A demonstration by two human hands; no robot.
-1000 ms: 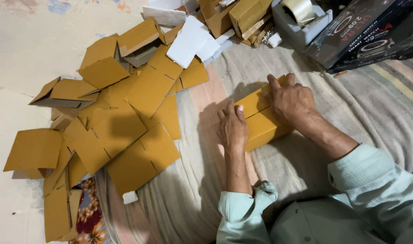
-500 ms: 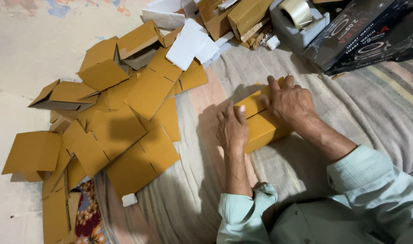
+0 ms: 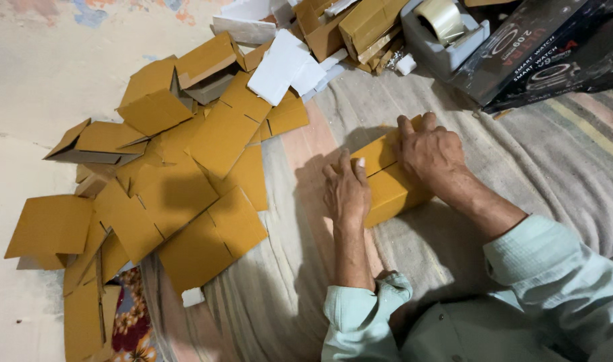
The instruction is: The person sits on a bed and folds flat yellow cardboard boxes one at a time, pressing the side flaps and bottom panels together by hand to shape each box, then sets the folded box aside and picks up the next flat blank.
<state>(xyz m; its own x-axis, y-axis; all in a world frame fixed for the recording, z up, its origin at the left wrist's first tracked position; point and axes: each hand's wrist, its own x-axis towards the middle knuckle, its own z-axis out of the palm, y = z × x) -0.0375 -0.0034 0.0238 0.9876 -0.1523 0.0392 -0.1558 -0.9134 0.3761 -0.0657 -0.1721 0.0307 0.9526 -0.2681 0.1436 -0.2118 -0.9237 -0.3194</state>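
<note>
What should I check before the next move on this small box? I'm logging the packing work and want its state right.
1. Both hands on the cardboard box: ok. The left hand presses its near end, the right hand lies on its top at the far end.
2. Top flaps down: ok where visible; a seam shows between the hands.
3. Seam taped: cannot tell, the hands cover part of it.
4. Box resting flat on the striped cloth: ok.
5. Tape dispenser nearby: ok, beyond the box, untouched.
6. Flat cardboard blanks apart from the box: ok, piled to the left.
</note>
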